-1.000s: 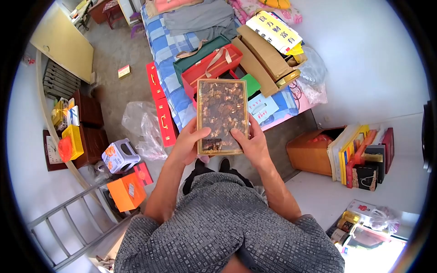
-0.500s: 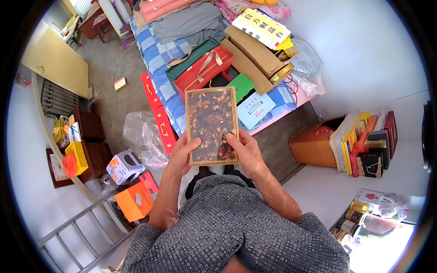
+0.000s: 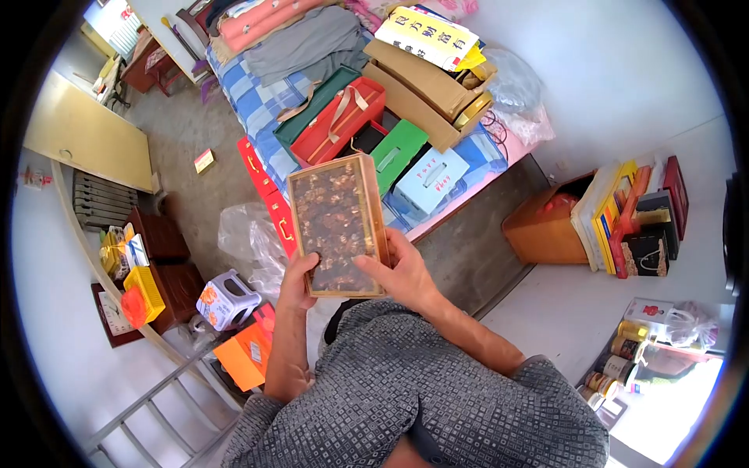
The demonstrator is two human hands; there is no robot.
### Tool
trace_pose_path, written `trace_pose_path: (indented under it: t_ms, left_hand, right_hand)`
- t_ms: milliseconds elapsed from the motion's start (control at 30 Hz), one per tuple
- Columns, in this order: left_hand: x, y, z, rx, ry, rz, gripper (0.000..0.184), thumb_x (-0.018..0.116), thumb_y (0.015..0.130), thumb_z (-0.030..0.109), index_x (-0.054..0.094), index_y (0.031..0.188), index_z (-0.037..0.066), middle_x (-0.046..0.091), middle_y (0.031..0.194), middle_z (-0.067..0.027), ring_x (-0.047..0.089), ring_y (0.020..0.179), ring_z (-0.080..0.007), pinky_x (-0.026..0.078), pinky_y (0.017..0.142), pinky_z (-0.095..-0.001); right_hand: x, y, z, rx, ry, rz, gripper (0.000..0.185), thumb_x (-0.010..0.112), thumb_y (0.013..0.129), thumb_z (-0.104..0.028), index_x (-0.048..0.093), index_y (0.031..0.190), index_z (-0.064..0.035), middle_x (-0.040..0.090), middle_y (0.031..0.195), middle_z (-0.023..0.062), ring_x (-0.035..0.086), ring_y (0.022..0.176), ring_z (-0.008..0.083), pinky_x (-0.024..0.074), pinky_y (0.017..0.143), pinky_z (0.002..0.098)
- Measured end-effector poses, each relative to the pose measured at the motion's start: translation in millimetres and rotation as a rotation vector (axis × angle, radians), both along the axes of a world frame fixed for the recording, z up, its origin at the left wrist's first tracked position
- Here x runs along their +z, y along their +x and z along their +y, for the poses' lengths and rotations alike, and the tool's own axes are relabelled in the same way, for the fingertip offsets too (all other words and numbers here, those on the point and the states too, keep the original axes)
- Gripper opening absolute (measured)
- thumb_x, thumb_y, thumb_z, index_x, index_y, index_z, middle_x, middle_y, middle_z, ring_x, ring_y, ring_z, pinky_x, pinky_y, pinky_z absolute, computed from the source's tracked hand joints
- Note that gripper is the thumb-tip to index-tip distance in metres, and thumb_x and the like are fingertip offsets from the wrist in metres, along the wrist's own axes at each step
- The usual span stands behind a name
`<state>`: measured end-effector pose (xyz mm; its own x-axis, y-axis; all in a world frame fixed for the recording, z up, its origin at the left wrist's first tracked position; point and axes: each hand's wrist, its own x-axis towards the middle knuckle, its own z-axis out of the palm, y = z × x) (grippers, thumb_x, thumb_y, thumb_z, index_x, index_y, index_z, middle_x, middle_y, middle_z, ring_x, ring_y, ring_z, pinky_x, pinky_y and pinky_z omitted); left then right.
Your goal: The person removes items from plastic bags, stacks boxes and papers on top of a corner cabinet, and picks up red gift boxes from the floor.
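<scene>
A flat box point(image 3: 334, 222) with a gold rim and a clear top shows brown, clumpy contents. It is held up before my body, tilted so that its right side wall shows. My left hand point(image 3: 298, 282) grips its lower left corner, the thumb on the top face. At the lower right edge my right hand point(image 3: 402, 273) is closed round the box, its thumb lying on the clear top. The fingers under the box are hidden.
Beyond the box, a bed point(image 3: 257, 86) bears a red case point(image 3: 343, 117), a green box point(image 3: 399, 154), a light blue box point(image 3: 431, 181) and a cardboard box point(image 3: 417, 101). At left stand a stool point(image 3: 226, 300) and an orange box point(image 3: 243, 357); at right, a brown bin point(image 3: 538, 234).
The box has moved left in view and turned, so its right side wall now shows. Both hands have moved with it and still hold it. The room has shifted in view.
</scene>
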<state>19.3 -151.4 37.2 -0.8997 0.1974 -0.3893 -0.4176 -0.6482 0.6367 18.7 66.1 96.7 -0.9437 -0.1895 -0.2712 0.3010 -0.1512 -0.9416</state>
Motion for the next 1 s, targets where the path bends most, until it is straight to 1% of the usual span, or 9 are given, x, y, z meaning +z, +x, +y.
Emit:
trace_pose_path:
  t_ms: [167, 400, 467, 533, 567, 633, 767, 867, 1000]
  left_hand:
    - [-6, 9, -18, 0.022, 0.040, -0.026, 0.070, 0.071, 0.084, 0.021, 0.043, 0.145, 0.001, 0.060, 0.134, -0.0152, 0.064, 0.117, -0.0289, 0.054, 0.098, -0.0415]
    - [-12, 18, -31, 0.005, 0.047, -0.041, 0.075, 0.074, 0.082, 0.025, 0.043, 0.146, 0.001, 0.060, 0.135, -0.0156, 0.063, 0.119, -0.0297, 0.054, 0.099, -0.0422]
    - [-15, 20, -30, -0.006, 0.066, -0.035, 0.075, 0.075, 0.081, 0.026, 0.044, 0.145, 0.001, 0.060, 0.135, -0.0156, 0.063, 0.118, -0.0297, 0.054, 0.099, -0.0420]
    - [-17, 21, -28, 0.047, 0.076, -0.019, 0.057, 0.070, 0.085, 0.025, 0.057, 0.133, -0.001, 0.067, 0.124, -0.0183, 0.068, 0.109, -0.0324, 0.058, 0.093, -0.0450]
    - [-18, 21, -29, 0.041, 0.075, -0.018, 0.057, 0.070, 0.085, 0.025, 0.057, 0.133, -0.001, 0.067, 0.124, -0.0183, 0.068, 0.109, -0.0324, 0.058, 0.093, -0.0450]
    - [-17, 21, -32, 0.039, 0.025, -0.073, 0.070, 0.074, 0.083, 0.023, 0.047, 0.143, 0.000, 0.062, 0.130, -0.0148, 0.065, 0.115, -0.0275, 0.055, 0.097, -0.0405]
    - [5, 17, -30, -0.025, -0.076, -0.096, 0.066, 0.072, 0.084, 0.019, 0.047, 0.142, 0.000, 0.063, 0.129, -0.0132, 0.065, 0.113, -0.0244, 0.055, 0.095, -0.0380]
    - [35, 10, -13, -0.049, -0.188, -0.006, 0.065, 0.072, 0.086, 0.017, 0.046, 0.142, -0.001, 0.063, 0.127, -0.0119, 0.065, 0.111, -0.0212, 0.054, 0.094, -0.0347]
    - [40, 4, 0, -0.127, -0.234, 0.013, 0.061, 0.070, 0.090, 0.018, 0.045, 0.143, -0.002, 0.062, 0.126, -0.0114, 0.064, 0.110, -0.0186, 0.054, 0.093, -0.0331]
  right_hand:
    - [18, 6, -4, 0.126, 0.054, 0.019, 0.059, 0.077, 0.091, -0.021, 0.047, 0.134, 0.0042, 0.067, 0.112, 0.0101, 0.066, 0.098, 0.0136, 0.0553, 0.084, 0.0297]
    - [20, 10, -8, 0.144, -0.011, -0.041, 0.055, 0.077, 0.091, -0.020, 0.050, 0.133, 0.0030, 0.068, 0.112, 0.0107, 0.067, 0.096, 0.0143, 0.0565, 0.081, 0.0299]
    - [18, 12, -7, 0.145, 0.034, -0.015, 0.053, 0.076, 0.091, -0.019, 0.051, 0.133, 0.0026, 0.069, 0.111, 0.0108, 0.068, 0.095, 0.0141, 0.0565, 0.081, 0.0298]
    - [20, 12, -6, 0.143, 0.036, -0.034, 0.053, 0.076, 0.091, -0.019, 0.051, 0.133, 0.0024, 0.069, 0.110, 0.0104, 0.067, 0.096, 0.0140, 0.0563, 0.081, 0.0297]
    - [21, 12, -5, 0.147, 0.040, -0.051, 0.053, 0.076, 0.091, -0.019, 0.051, 0.133, 0.0023, 0.069, 0.110, 0.0101, 0.067, 0.097, 0.0139, 0.0562, 0.081, 0.0296]
    - [16, 13, -4, 0.127, -0.014, -0.054, 0.054, 0.076, 0.091, -0.019, 0.051, 0.134, 0.0021, 0.069, 0.110, 0.0094, 0.067, 0.096, 0.0137, 0.0559, 0.082, 0.0293]
    - [-4, 12, 4, 0.115, -0.188, -0.149, 0.055, 0.077, 0.091, -0.019, 0.051, 0.135, 0.0021, 0.069, 0.110, 0.0079, 0.066, 0.095, 0.0127, 0.0551, 0.083, 0.0286]
    - [-4, 13, 11, 0.060, -0.209, -0.171, 0.053, 0.076, 0.092, -0.018, 0.052, 0.134, 0.0033, 0.069, 0.109, 0.0076, 0.066, 0.094, 0.0120, 0.0547, 0.083, 0.0284]
    - [-3, 13, 24, 0.052, -0.245, -0.251, 0.051, 0.075, 0.093, -0.018, 0.053, 0.133, 0.0048, 0.070, 0.108, 0.0077, 0.066, 0.095, 0.0119, 0.0544, 0.084, 0.0284]
